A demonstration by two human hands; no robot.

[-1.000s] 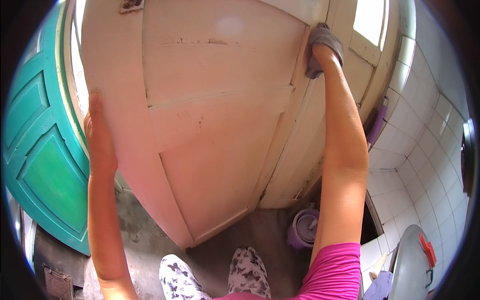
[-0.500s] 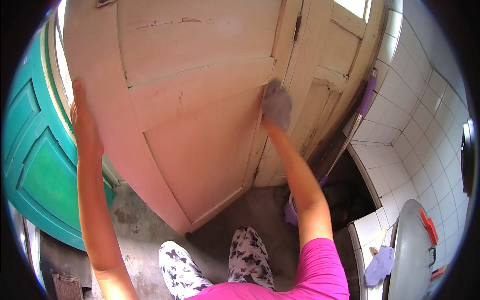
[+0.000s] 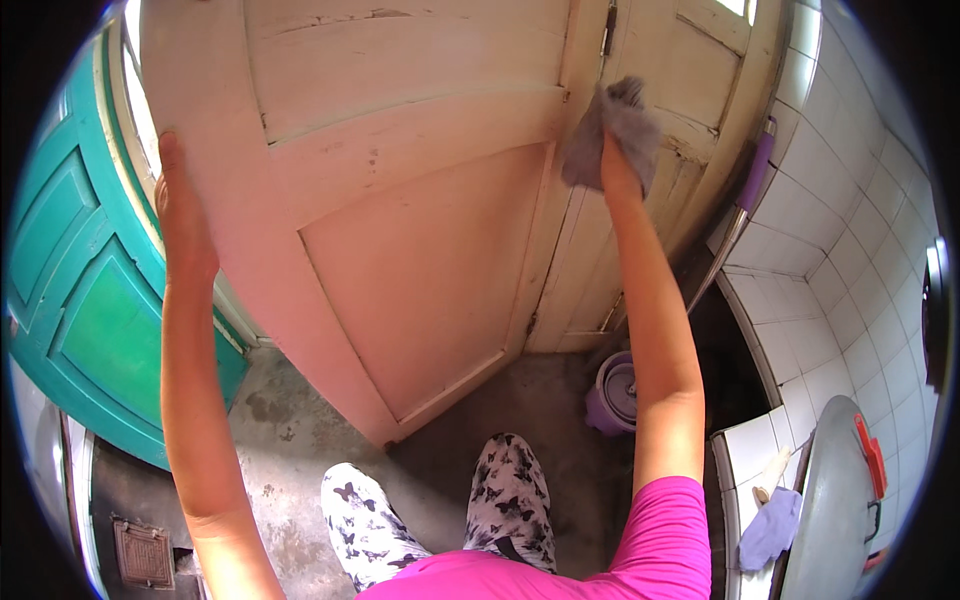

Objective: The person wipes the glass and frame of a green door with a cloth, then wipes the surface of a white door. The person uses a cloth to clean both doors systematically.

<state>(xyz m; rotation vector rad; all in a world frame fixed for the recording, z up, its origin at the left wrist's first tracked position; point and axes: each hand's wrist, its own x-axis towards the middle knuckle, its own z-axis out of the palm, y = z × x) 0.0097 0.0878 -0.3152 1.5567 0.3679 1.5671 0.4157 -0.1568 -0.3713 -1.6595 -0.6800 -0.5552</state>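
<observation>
A pale pinkish-cream panelled door stands in front of me at an angle. My left hand is closed round its outer edge, with some fingers hidden behind. My right hand is closed on a grey cloth, which covers most of the fingers. The cloth lies over the hinge-side seam, between the door and the narrower cream panel to its right. Its upper part is smeared by motion. A metal hinge shows just above the cloth.
A green panelled door stands at the left. To the right are a purple-handled mop, a purple bucket and a white-tiled ledge. A lilac cloth hangs beside a large round metal lid. Underfoot is grey concrete.
My right hand has moved up and right with the grey cloth, from the door's edge strip to the seam and neighbouring panel. My left hand keeps its hold. The view has shifted slightly.
</observation>
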